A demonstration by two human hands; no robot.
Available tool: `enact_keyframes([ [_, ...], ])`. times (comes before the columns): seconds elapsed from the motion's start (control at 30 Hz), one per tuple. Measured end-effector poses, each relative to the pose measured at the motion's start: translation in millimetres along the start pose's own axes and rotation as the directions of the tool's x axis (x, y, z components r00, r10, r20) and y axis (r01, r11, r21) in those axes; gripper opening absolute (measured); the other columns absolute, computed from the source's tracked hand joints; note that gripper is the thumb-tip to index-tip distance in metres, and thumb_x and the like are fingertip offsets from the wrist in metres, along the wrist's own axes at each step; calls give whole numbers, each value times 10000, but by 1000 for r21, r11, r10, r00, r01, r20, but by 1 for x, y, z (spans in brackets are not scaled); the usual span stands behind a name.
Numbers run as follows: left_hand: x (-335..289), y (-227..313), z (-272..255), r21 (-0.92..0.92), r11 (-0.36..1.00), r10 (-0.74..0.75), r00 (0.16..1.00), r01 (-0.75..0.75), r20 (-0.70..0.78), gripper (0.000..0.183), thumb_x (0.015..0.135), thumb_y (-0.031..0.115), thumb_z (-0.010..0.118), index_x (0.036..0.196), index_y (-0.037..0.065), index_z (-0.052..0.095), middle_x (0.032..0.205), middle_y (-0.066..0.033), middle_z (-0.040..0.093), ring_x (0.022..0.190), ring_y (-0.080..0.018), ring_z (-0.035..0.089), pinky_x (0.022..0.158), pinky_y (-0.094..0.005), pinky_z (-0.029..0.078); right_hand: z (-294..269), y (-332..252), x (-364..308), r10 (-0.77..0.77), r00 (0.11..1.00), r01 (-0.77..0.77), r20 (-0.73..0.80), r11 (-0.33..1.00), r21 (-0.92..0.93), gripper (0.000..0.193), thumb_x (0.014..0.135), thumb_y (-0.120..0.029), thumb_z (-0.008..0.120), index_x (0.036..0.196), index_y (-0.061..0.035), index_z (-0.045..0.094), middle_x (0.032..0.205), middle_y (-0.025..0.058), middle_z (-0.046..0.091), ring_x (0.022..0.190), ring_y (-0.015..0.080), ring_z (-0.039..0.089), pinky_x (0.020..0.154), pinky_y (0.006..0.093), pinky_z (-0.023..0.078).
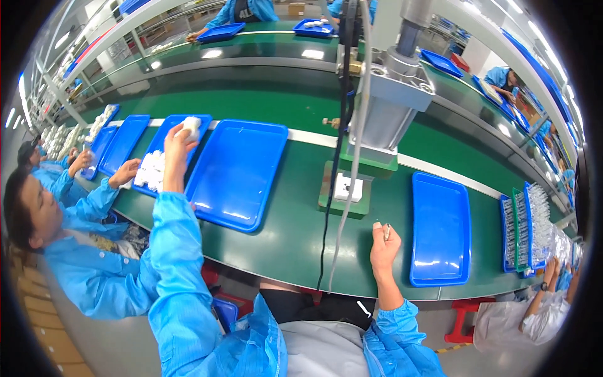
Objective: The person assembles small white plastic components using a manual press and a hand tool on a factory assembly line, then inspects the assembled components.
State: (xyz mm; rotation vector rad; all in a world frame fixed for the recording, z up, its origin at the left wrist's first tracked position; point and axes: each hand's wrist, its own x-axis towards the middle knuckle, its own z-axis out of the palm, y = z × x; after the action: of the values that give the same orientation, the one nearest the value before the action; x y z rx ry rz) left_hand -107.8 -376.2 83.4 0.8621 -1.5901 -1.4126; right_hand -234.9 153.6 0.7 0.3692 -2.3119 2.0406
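My left hand (pixel 178 154) reaches out over a blue tray (pixel 164 130) holding a pile of white plastic parts (pixel 151 171). Its fingers are closed on a white plastic part (pixel 192 127) at the tray's far end. Over the green bench, my right hand (pixel 384 248) is closed, with a small metallic piece (pixel 387 231) poking out by the thumb; its exact kind is too small to make out. Between the hands, a white square part (pixel 348 188) sits in the green fixture (pixel 339 205) below the press (pixel 392 94).
A blue tray (pixel 242 173) lies right of my left hand, another blue tray (pixel 441 229) right of my right hand. Cables (pixel 336 207) hang before the press. A co-worker's hand (pixel 125 173) is beside the parts pile. Racks of clear parts (pixel 537 220) stand far right.
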Motion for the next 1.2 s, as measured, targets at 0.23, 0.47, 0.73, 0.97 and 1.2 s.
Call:
enact_keyframes([
  [0.23,-176,55,50,-677,704,143,890,216,432,531,870,156,647,1343,-18,480,1137,-124,622,985,-225,631,845,-342,522,-5,0,2,-18,999,11,39,984,177,286,1028,-289,516,829,-84,530,609,-91,315,525,9,261,454,235,173],
  [0.47,-266,76,71,-630,716,71,867,300,494,573,874,186,682,1347,-52,463,1031,-103,604,869,-156,585,704,-267,464,-8,-6,3,-30,998,16,50,970,244,343,1056,-320,471,1024,-12,621,610,-22,437,529,52,407,476,218,323],
  [0.73,-294,93,73,-402,885,27,837,234,547,503,899,168,682,1324,-12,483,995,-69,613,825,-129,580,689,-280,465,-13,-8,0,27,997,-45,70,960,276,357,1054,-326,473,1052,-2,624,617,-20,456,516,46,402,457,210,319],
  [0.97,-273,61,88,433,726,169,750,-534,639,314,858,162,686,1113,21,569,987,-173,615,858,-356,639,728,-434,505,-11,-6,3,86,991,-107,102,969,224,359,1047,-337,477,993,-19,635,606,-26,449,503,45,392,444,213,296],
  [1.2,-271,28,120,456,569,123,620,-684,775,258,781,105,713,1008,25,621,1002,-168,604,879,-419,617,747,-486,510,-11,-3,5,98,990,-124,102,952,279,337,1044,-329,492,942,-47,645,585,-45,439,486,26,367,420,214,279],
])
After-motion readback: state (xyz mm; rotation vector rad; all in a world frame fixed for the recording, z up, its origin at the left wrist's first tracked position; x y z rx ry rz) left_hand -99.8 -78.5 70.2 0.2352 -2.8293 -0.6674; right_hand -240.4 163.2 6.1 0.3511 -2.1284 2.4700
